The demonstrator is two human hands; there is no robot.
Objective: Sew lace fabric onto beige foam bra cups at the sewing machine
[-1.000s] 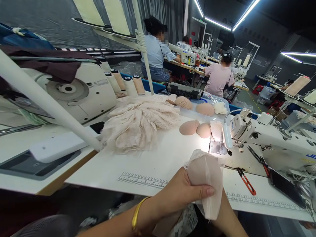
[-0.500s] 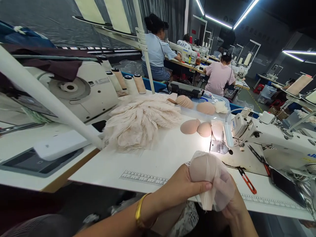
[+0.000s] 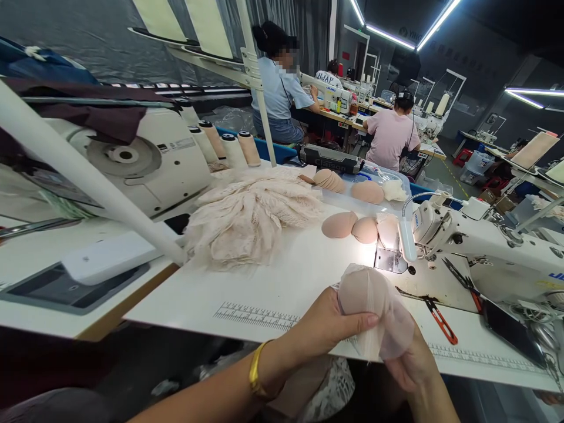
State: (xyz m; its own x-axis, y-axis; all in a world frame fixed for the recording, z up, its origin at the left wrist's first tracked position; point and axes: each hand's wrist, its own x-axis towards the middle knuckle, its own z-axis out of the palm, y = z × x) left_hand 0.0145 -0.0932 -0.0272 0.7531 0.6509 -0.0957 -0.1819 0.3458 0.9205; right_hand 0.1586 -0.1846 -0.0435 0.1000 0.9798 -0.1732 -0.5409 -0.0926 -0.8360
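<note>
1. The rounded beige foam cup wrapped in sheer mesh fabric (image 3: 374,305) sits between both hands at the near edge of the white desk (image 3: 282,276), just short of the sewing machine's needle plate.
2. The left hand (image 3: 326,326) comes in from the left, its thumb pressed flat along the cup's lower left side and its fingers closed behind it.
3. The right hand (image 3: 408,364) lies below and to the right of the cup, its fingers tucked under the trailing mesh and showing dimly through it; it pinches the fabric shut.
4. The cup's long axis runs from upper left to lower right; its domed side faces the camera.
5. The mesh looks thin and limp; the foam holds its shape.
6. Farther up the desk lie two bare beige foam cups (image 3: 350,228) and a heap of cream lace pieces (image 3: 251,220); a red-handled thread snip (image 3: 438,320) lies to the right.
</note>
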